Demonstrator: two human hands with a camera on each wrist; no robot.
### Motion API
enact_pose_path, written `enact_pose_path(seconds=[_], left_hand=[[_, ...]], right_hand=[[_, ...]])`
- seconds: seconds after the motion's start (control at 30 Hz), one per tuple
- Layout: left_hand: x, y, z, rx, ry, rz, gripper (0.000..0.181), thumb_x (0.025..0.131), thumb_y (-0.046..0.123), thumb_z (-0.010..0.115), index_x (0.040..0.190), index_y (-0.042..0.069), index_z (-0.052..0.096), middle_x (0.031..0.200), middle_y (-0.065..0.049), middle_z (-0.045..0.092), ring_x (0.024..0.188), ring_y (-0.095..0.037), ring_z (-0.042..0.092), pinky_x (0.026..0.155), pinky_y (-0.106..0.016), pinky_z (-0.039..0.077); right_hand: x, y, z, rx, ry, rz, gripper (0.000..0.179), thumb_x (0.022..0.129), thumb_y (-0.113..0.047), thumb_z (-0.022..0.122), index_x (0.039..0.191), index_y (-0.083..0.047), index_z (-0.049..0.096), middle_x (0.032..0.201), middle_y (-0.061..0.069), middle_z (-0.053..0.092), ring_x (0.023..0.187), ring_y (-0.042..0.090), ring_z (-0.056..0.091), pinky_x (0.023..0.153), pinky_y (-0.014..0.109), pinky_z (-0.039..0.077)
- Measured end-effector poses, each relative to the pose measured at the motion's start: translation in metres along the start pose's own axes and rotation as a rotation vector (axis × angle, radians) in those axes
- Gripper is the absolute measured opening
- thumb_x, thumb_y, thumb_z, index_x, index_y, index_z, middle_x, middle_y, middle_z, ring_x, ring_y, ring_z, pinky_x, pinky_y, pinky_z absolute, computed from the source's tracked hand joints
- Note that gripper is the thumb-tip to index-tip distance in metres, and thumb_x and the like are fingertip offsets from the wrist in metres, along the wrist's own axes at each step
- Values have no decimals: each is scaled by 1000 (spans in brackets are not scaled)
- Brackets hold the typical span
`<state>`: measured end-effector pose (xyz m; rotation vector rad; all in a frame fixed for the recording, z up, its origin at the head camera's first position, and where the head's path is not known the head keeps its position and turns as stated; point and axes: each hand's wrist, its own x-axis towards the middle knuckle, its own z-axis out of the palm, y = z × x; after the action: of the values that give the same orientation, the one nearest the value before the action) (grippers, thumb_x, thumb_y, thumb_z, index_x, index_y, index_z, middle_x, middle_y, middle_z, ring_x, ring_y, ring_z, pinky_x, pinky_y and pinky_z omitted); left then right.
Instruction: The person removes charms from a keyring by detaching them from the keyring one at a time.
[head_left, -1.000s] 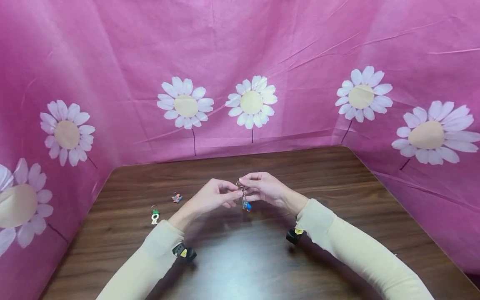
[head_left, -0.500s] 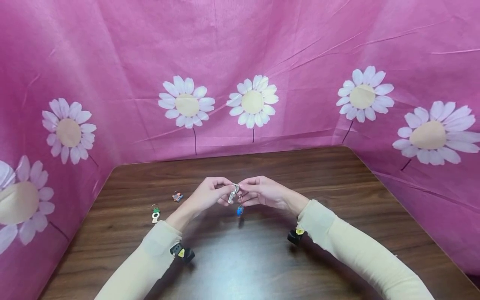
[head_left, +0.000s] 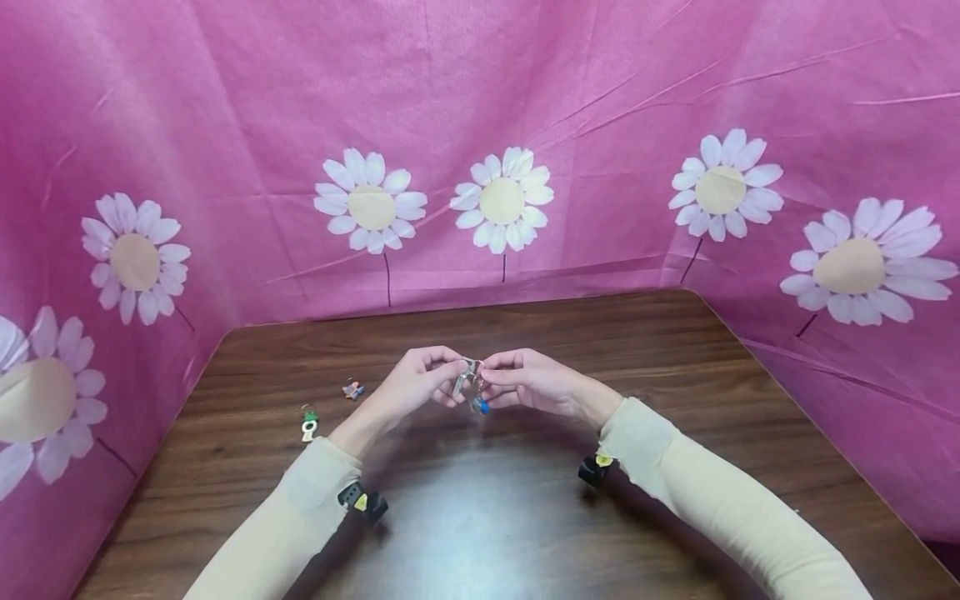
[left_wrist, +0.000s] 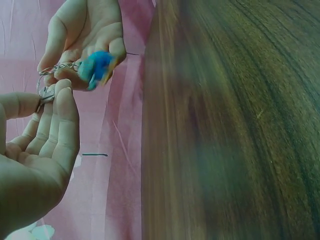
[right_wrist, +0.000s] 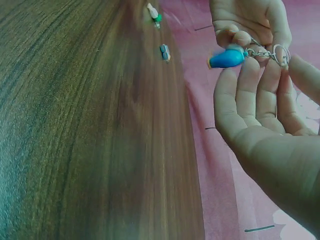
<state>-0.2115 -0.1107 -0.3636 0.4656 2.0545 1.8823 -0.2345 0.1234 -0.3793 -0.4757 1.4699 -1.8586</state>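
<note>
Above the middle of the table, my two hands meet at one keychain. Between thumb and fingers, my left hand (head_left: 412,385) pinches a silver key (left_wrist: 47,95). My right hand (head_left: 540,385) pinches the metal key ring (right_wrist: 281,54) beside it. From the ring runs a short chain (right_wrist: 257,52) with a small blue figure charm (right_wrist: 228,58) at its end, which hangs below the fingertips in the head view. Orange shows at one tip of the charm, which is blurred. Fingertips partly cover the ring, so whether the key is threaded on it I cannot tell.
On the brown wooden table (head_left: 480,517), left of my left hand, lie a keychain with a green and white charm (head_left: 309,427) and a small orange and blue charm (head_left: 352,388). A pink cloth (head_left: 600,83) with daisies surrounds the table's back and sides.
The key and ring have turned between my fingers, and the blue charm has swung about below them. Both hands have shifted only slightly. The two charms on the table lie still.
</note>
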Motion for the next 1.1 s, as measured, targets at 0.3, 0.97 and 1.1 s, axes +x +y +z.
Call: enact_pose_path(seconds=[0.3, 0.97, 1.1], left_hand=[[-4, -4, -5, 70, -50, -1, 26, 102, 17, 63, 114, -6, 65, 92, -23, 69, 73, -29, 69, 78, -62, 55], [-1, -6, -6, 75, -57, -18, 25, 101, 22, 64, 108, -2, 68, 81, -8, 64, 61, -12, 58, 59, -26, 53], [-2, -4, -5, 24, -63, -34, 23, 100, 19, 62, 107, -2, 68, 79, -7, 62, 61, -12, 57, 58, -24, 51]], right_hand=[[2, 0, -1, 30, 35, 15, 11, 103, -9, 58, 107, -9, 68, 95, 7, 72, 87, 17, 69, 91, 40, 56], [4, -4, -2, 21, 14, 54, 16, 105, -12, 54, 106, -9, 70, 88, 1, 67, 74, 11, 61, 80, 33, 56], [4, -5, -1, 43, -4, 50, 19, 105, -10, 52, 104, -9, 71, 87, 1, 68, 74, 11, 62, 80, 32, 56]])
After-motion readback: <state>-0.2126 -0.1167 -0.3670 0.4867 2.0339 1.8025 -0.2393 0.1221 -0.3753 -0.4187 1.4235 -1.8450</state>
